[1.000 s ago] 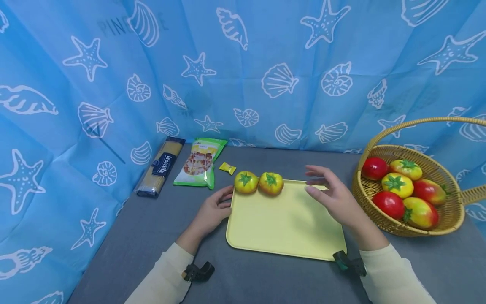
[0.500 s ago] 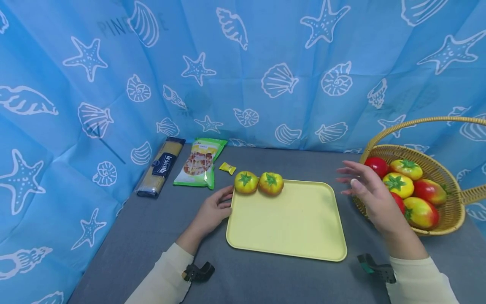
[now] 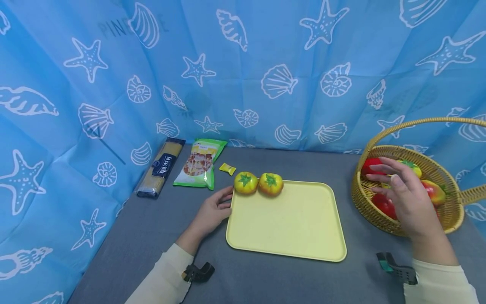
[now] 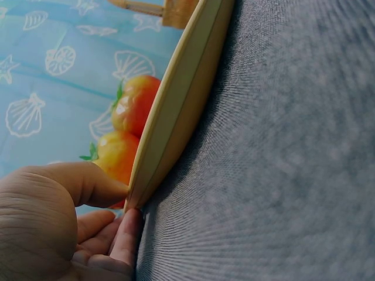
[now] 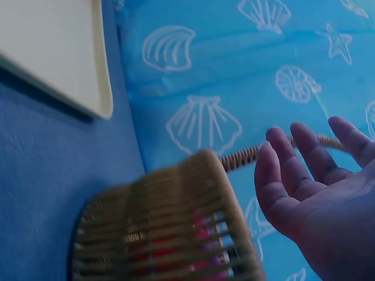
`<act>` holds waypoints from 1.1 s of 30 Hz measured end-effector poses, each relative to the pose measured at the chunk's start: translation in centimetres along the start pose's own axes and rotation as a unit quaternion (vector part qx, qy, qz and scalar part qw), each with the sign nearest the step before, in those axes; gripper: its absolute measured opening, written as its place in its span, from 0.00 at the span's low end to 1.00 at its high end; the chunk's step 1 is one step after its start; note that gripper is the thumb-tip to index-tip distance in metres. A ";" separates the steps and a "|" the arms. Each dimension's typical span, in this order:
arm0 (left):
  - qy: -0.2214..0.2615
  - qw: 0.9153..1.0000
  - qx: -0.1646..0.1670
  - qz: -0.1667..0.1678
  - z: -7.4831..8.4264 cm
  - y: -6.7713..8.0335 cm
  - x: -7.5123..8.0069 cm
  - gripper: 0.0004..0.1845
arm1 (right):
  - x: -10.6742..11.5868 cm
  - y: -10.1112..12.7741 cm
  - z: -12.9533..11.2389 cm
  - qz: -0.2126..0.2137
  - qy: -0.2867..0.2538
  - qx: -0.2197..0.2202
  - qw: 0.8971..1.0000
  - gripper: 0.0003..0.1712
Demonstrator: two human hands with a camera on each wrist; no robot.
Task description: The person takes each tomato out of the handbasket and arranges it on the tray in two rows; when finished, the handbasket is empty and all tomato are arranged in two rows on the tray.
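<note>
My left hand (image 3: 209, 213) pinches the left rim of a pale yellow tray (image 3: 288, 228); in the left wrist view the thumb (image 4: 96, 184) lies over the rim, fingers below it. At the tray's far left corner sit two yellow-red tomato-like fruits with green leaf tops, a left one (image 3: 246, 183) and a right one (image 3: 271, 184). On the right, my right hand (image 3: 415, 207) hovers over a wicker basket (image 3: 360, 207), fingers spread and loosely bent, holding nothing. Inside the basket, a red fruit (image 3: 384, 206) and a red-yellow fruit (image 3: 434, 192) show; others are partly hidden behind the hand.
Left of the tray, a pack of spaghetti (image 3: 159, 169) and a green-edged food bag (image 3: 199, 164) lie on the grey cloth. A small yellow wrapped candy (image 3: 227, 168) is behind the tray. The basket's tall handle (image 3: 414, 122) arches over it. A blue shell-patterned curtain (image 3: 243, 84) hangs behind.
My right hand has moved right, from above the tray's right side to over the basket, covering some of the fruit there. The left hand, tray and two fruits on it stay put.
</note>
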State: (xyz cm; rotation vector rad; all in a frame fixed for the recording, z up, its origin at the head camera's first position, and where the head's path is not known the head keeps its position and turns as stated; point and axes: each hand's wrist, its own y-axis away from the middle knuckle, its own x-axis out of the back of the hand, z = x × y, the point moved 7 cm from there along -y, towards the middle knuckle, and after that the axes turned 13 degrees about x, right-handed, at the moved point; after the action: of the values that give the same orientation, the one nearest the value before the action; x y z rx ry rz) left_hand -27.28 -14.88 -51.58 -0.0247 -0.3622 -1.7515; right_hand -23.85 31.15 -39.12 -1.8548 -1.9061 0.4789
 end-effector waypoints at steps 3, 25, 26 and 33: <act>-0.003 1.000 -0.001 0.001 0.0 0.1 0.0 0.38 | 1.2 0.2 0.3 0.020 0.005 -0.006 1.000 0.28; -0.010 1.000 0.006 0.002 0.1 0.1 0.0 0.38 | 6.6 1.5 3.3 0.013 0.182 -0.045 0.982 0.24; -0.010 1.000 0.006 0.001 0.1 0.1 0.0 0.38 | 6.6 1.5 3.4 0.008 0.185 -0.046 0.982 0.24; -0.003 1.000 0.006 0.001 0.1 0.1 0.0 0.39 | 6.2 1.6 4.4 -0.073 0.234 -0.091 0.965 0.29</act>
State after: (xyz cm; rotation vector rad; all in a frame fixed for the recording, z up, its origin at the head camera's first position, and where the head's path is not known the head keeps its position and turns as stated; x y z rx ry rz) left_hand -27.23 -14.86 -51.49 -0.0214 -0.3778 -1.7483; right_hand -24.86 37.69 -43.28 -1.7235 -1.7807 -0.1801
